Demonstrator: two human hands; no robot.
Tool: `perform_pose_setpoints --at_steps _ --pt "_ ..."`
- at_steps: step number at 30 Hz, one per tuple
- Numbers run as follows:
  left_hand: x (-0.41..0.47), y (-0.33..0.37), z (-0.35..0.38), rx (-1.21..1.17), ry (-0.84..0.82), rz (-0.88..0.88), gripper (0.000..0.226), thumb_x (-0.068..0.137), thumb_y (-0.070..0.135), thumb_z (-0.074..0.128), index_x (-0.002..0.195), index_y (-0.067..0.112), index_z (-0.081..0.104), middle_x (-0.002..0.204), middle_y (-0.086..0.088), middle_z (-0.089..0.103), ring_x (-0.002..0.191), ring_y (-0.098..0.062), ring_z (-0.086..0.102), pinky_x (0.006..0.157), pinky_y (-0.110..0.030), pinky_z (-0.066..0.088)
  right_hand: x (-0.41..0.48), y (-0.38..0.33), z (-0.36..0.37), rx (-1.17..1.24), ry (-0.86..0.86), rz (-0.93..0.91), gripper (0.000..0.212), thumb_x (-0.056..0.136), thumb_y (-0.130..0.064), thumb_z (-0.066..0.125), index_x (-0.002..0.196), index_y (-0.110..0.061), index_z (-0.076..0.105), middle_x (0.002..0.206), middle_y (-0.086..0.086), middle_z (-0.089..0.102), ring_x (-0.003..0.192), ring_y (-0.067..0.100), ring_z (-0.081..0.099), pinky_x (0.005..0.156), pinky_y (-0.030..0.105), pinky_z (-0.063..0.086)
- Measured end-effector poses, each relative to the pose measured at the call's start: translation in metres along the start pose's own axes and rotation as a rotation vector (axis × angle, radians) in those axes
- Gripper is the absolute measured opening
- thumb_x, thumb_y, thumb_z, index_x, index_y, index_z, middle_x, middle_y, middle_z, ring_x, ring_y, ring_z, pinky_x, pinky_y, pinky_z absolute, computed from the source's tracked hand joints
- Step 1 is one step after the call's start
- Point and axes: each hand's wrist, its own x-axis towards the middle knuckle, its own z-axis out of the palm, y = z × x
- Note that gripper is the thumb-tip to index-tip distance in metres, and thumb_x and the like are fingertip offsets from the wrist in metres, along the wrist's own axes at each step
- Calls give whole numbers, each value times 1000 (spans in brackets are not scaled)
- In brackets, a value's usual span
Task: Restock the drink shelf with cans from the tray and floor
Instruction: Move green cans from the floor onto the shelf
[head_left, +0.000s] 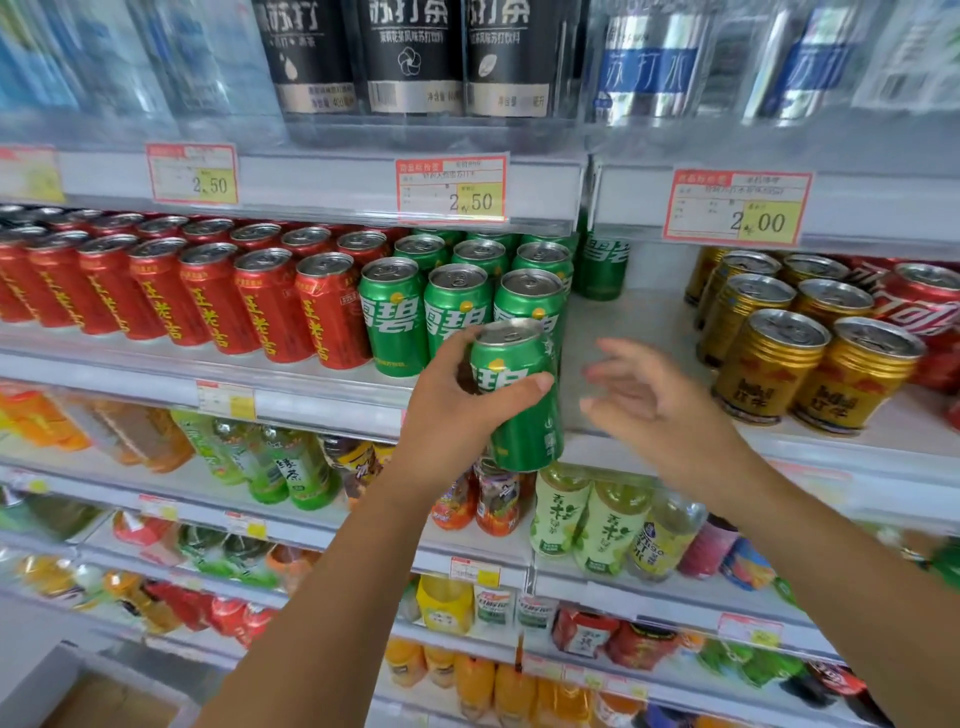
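Drink shelf (623, 322) under 2.50 price tag (452, 189), left hand (457, 410) gripping green 雪碧 can (524, 415), right hand (654, 400) spread, holding nothing

Two forearms are shown uncovered from wrist to frame edge. Each is terminated by a bare hand: the left hand (457, 415) and the right hand (654, 410). A short, plain nail is seen on the left thumb. The right hand is blurred.
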Motion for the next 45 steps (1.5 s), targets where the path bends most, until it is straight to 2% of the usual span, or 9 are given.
perform_pose_setpoints --at_steps 4,9,12,16,20,26,34,40,45 --pt "1 13 24 42 13 90 54 70 29 87 116 32 59 104 15 71 94 -1 68 85 -29 58 -21 -20 11 -8 -45 -43 59 74 -37 79 115 -54 40 111 -35 54 103 -20 52 82 4 41" --pt "9 16 37 99 -64 159 68 66 32 89 124 33 55 109 16 69 102 0 66 93 -30 55 -8 -19 7 -3 177 -71 54 68 -33 84 110 -42 53 106 -21 65 93 -12 59 73 5 45" --pt "15 5 22 180 -160 171 71 71 37 84 134 28 51 121 15 65 110 5 60 95 -15 47 6 -15 2 -1 230 -55 58 68 -33 85 117 -31 53 104 -24 61 91 -16 57 71 3 44" --pt "18 -23 -8 544 -79 179 48 77 40 79 121 28 65 111 18 66 106 2 57 94 -19 44 36 5 -8 -25 290 33 66 70 -26 85 127 -20 53 113 -11 63 99 2 60 88 23 49" --pt "26 -55 -20 867 -58 476 50 72 62 67 105 25 74 99 9 71 92 -13 60 84 -28 46 62 22 -15 -46 282 93 63 74 -22 82 129 -15 52 120 -4 61 105 10 56 86 24 42" --pt "34 -77 -20 858 -31 578 39 71 57 72 98 28 73 94 13 69 85 -15 60 81 -39 47 109 46 -14 -30 314 161 75 70 -29 84 129 -16 39 124 -1 59 111 18 59 101 43 47" --pt "34 -79 -19 825 -15 592 38 73 59 69 97 29 73 91 14 67 84 -12 56 80 -27 37 145 58 -14 -5 404 179 71 76 -21 80 134 -15 40 133 8 54 117 23 56 100 39 46" --pt "37 -82 -19 812 -18 623 36 72 52 77 98 27 73 91 11 67 83 -15 59 78 -39 47 150 54 -11 16 395 144 68 81 -14 76 140 -14 41 134 6 57 119 19 56 90 25 44" --pt "35 -83 -19 819 -9 622 36 73 54 72 98 28 73 92 12 67 85 -13 58 81 -36 44 151 48 -8 27 388 137 71 82 -13 75 142 -15 36 133 7 56 119 19 54 91 25 43"
